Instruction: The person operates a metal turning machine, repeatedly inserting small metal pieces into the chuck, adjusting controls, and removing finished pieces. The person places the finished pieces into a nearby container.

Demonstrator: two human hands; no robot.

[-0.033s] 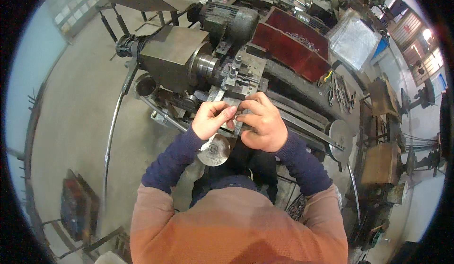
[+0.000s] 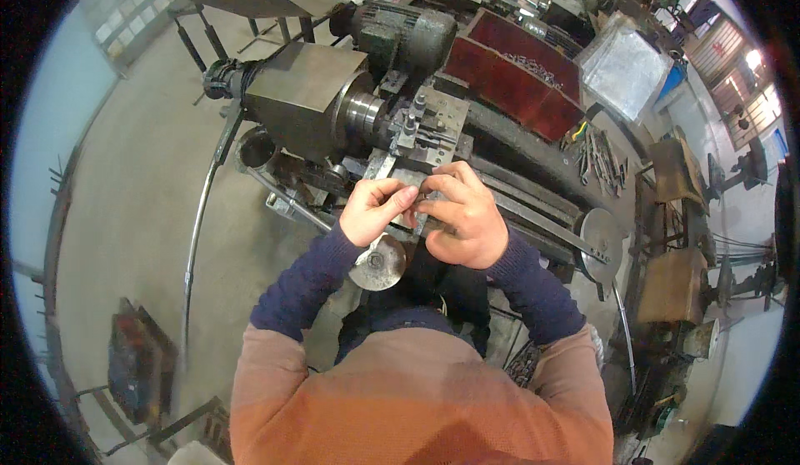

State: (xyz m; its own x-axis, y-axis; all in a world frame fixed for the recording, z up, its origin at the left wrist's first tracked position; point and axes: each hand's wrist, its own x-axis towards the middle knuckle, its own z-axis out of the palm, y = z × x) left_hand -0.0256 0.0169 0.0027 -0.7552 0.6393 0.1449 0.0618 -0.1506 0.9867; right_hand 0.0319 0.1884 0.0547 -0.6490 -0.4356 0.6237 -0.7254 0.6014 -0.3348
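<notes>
Both my hands meet over the front of a metal lathe, their fingertips close together. My left hand [image 2: 372, 208] is closed, thumb laid against curled fingers. My right hand [image 2: 467, 219] is closed too, its fingers bent in toward the left thumb. Whatever they pinch between them is hidden or too small to make out. Just beyond the hands stands the tool post [image 2: 410, 127] on its slide. To its left is the round chuck [image 2: 364, 116] at the headstock [image 2: 292, 82]. A round metal handwheel [image 2: 379, 263] sits right below my left hand.
Behind the lathe bed lies a dark red tray [image 2: 508, 82] holding many small metal parts. A motor [image 2: 408, 36] stands behind the headstock. Wrenches [image 2: 600, 161] lie at the right, near a round plate [image 2: 602, 244]. A long metal rod [image 2: 198, 240] slants down at the left.
My hands stay in nearly the same place; the fingers have shifted only very slightly. Nothing else has visibly moved.
</notes>
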